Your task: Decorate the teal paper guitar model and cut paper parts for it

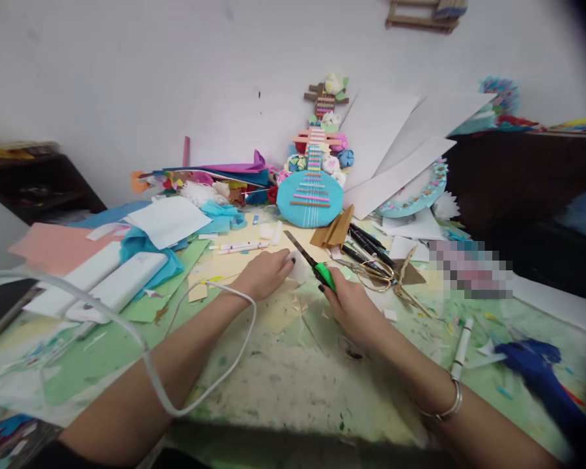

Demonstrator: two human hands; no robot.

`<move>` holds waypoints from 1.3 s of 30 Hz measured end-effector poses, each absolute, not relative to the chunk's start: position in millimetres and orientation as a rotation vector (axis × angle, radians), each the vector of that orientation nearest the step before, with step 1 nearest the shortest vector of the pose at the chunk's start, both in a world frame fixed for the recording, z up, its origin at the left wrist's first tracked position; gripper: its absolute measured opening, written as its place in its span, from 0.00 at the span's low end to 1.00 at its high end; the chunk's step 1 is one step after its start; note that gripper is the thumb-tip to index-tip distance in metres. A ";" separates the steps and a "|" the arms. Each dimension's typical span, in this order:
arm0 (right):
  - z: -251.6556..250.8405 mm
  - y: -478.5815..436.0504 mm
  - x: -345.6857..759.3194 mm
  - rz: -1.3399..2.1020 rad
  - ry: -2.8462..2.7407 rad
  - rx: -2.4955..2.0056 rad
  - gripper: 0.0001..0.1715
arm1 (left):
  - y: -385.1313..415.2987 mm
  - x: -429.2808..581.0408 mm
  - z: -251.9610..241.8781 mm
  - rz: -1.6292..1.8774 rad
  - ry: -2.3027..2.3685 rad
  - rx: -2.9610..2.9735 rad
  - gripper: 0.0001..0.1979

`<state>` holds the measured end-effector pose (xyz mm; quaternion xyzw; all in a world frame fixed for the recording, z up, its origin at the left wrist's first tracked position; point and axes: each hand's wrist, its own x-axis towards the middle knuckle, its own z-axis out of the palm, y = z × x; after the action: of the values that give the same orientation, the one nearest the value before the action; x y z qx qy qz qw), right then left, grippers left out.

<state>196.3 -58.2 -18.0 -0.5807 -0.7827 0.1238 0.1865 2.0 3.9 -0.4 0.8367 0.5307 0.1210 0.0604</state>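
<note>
My right hand (351, 306) is closed round the green handle of a pair of scissors (308, 259), whose dark blades point up and left. My left hand (266, 273) is pinched on a small white piece of paper (299, 267) right beside the blades. Both hands rest on a paint-stained table (293, 384). A silver bangle (446, 407) circles my right wrist. A white cable (146, 355) loops over my left forearm.
A blue paper guitar model (311, 195) stands against the wall with white sheets (395, 163) beside it. Black pens (366, 246), gold scissors (376, 273), coloured paper (166, 221), two white boxes (122, 283) and a white marker (461, 348) lie around. A blue glue gun (537, 368) sits at right.
</note>
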 end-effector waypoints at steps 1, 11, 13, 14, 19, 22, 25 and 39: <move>-18.9 -58.2 195.5 0.336 -2.212 -1.648 0.18 | 2.6 2.1 0.8 0.320 1.638 2.555 0.15; -28.2 -58.5 190.7 0.280 -2.240 -1.660 0.21 | -5.2 7.8 7.0 0.091 1.750 2.693 0.17; -28.2 -58.9 191.0 0.307 -2.214 -1.637 0.27 | -6.0 8.6 6.9 0.088 1.753 2.705 0.18; -28.3 -59.0 191.3 0.311 -2.208 -1.616 0.29 | -6.4 8.9 7.0 0.087 1.749 2.711 0.18; -28.9 -58.8 193.2 0.326 -2.221 -1.513 0.36 | -8.7 10.8 8.5 0.078 1.716 2.729 0.19; -29.0 -59.0 194.1 0.331 -2.247 -1.479 0.38 | -9.9 12.0 10.4 0.070 1.714 2.724 0.19; -29.3 -59.1 194.6 0.303 -2.278 -1.459 0.40 | -10.7 12.8 11.9 0.056 1.713 2.712 0.18; -35.8 -56.0 196.3 0.191 -2.285 -1.427 0.40 | -11.6 13.8 13.6 0.028 1.714 2.692 0.17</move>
<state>196.3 -56.0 -35.8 -0.5156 -0.8255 0.0690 0.2188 13.8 -11.6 13.6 0.8432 0.5369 0.0089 -0.0250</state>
